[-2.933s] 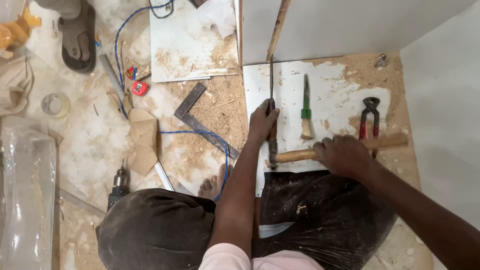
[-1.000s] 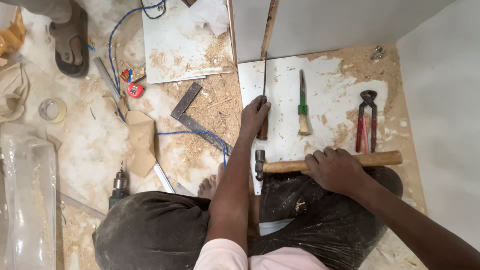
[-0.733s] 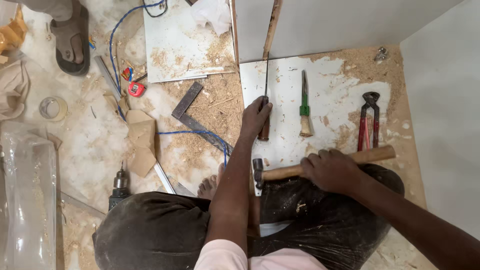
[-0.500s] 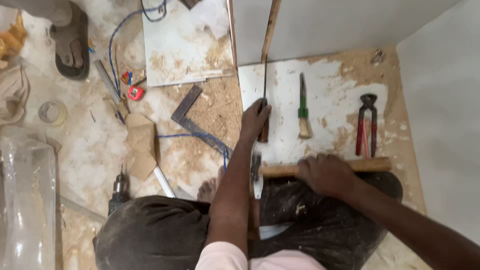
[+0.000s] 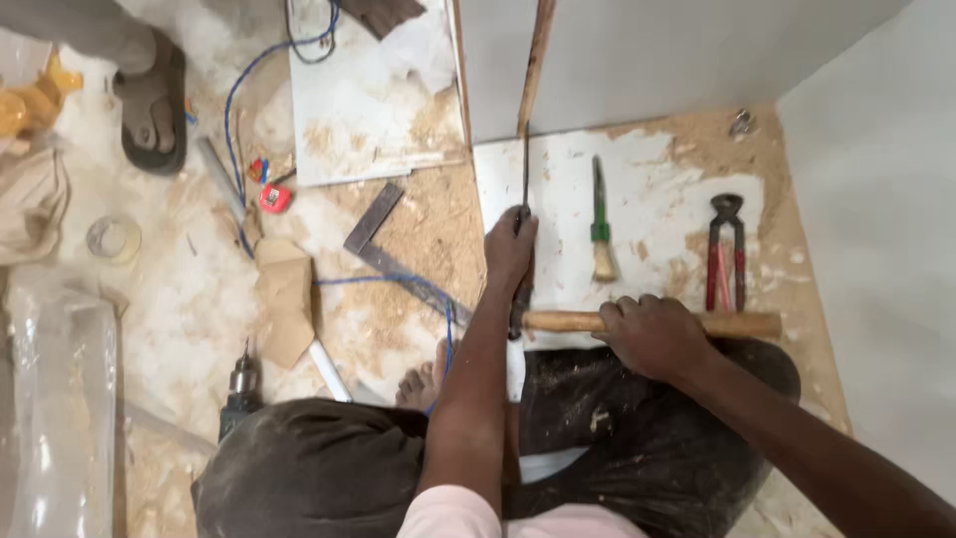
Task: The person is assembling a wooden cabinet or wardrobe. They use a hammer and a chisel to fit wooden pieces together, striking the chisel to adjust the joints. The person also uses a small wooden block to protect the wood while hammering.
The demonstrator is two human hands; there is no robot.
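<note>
Now the left hand holds a thin dark metal chisel (tip up); the right hand grips a wooden-handled hammer, its head touching the chisel's end. Next hit needs straight aim.

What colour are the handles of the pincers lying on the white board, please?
Red, seen in the head view: the pincers have dark metal jaws.

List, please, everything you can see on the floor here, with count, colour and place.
chisel: one, dark blade, on white board, gripped by left hand
hammer: one, wooden handle, gripped by right hand
brush: one, green handle, on white board
pincers: one, red handles, right of brush
try square: one, grey, on sawdust
drill: one, dark, lower left
blue cable: one, upper left
tape roll: one, clear, far left
hands: left, right
</note>
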